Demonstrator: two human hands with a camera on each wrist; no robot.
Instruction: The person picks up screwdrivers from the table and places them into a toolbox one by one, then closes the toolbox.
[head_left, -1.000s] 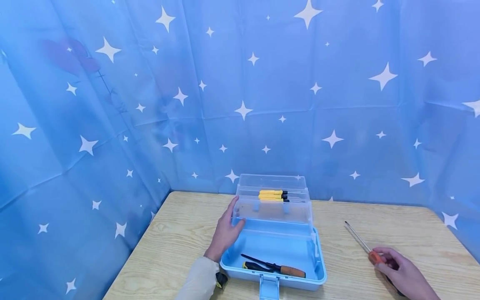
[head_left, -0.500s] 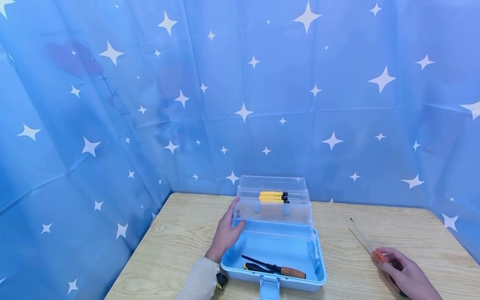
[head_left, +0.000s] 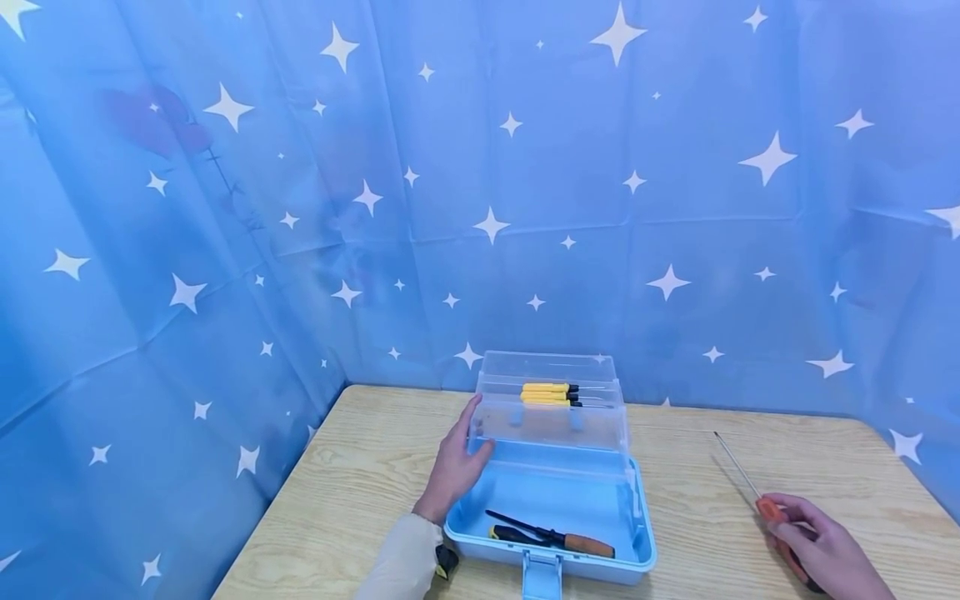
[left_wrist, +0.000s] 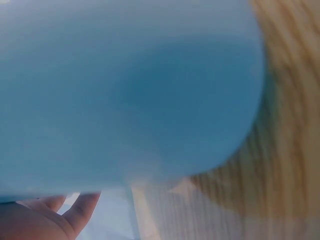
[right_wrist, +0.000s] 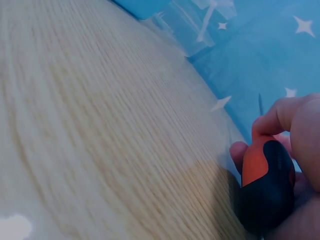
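In the head view, my right hand [head_left: 817, 537] grips a screwdriver [head_left: 767, 505] by its orange and black handle, its long thin shaft pointing away and to the left. The right wrist view shows the rounded handle end [right_wrist: 265, 200] close up, with fingers around it. My left hand [head_left: 454, 467], fingers extended and thumb spread, rests at the left side of a light blue toolbox [head_left: 555, 492], by its raised translucent lid and tray [head_left: 547, 425]. Inside the box lie a screwdriver with a brown-orange handle [head_left: 588, 545] and another black-and-yellow-handled tool [head_left: 513, 535].
Several small yellow-handled screwdrivers [head_left: 547, 395] lie in the translucent tray. A dark object with yellow [head_left: 446, 562] sits beside the left wrist, partly hidden. The box's front latch [head_left: 542, 575] hangs down. Behind the wooden table [head_left: 337, 475] hangs a blue star-patterned cloth [head_left: 420, 250].
My right hand has moved slightly right with the screwdriver, whose tip has swung right and a little farther away. The left hand stays at the toolbox.
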